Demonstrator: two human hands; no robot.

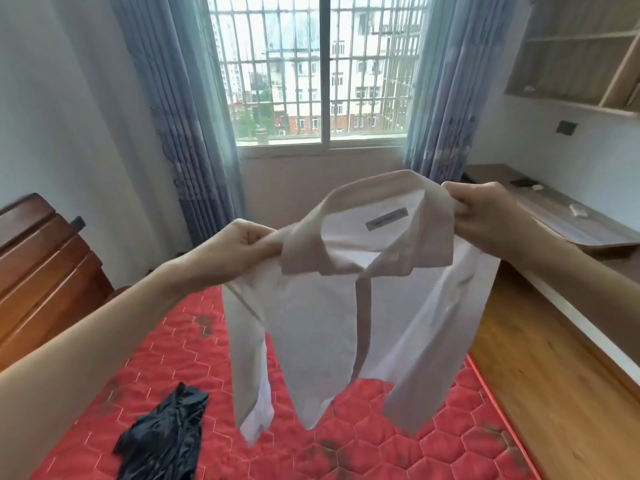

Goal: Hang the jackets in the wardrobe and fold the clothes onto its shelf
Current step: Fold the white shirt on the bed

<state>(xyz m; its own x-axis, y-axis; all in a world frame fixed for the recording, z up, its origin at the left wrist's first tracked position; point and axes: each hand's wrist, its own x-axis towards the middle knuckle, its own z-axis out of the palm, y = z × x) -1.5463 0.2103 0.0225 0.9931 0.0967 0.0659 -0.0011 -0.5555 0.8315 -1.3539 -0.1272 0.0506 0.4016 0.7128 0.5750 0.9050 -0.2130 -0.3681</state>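
A white collared shirt (360, 306) hangs in the air in front of me, its front facing me, the sleeves dangling over the bed. My left hand (242, 245) pinches its left shoulder beside the collar. My right hand (485, 216) grips the other shoulder, a little higher. A crumpled black garment (166, 434) lies on the red quilted mattress (381, 445) at the lower left, apart from the shirt. No wardrobe is in view.
A wooden headboard (45, 271) stands at the left. Ahead is a barred window (318, 71) with blue curtains. A long wooden desk (561, 220) runs along the right wall under open shelves (581, 53). Wooden floor (554, 375) lies right of the bed.
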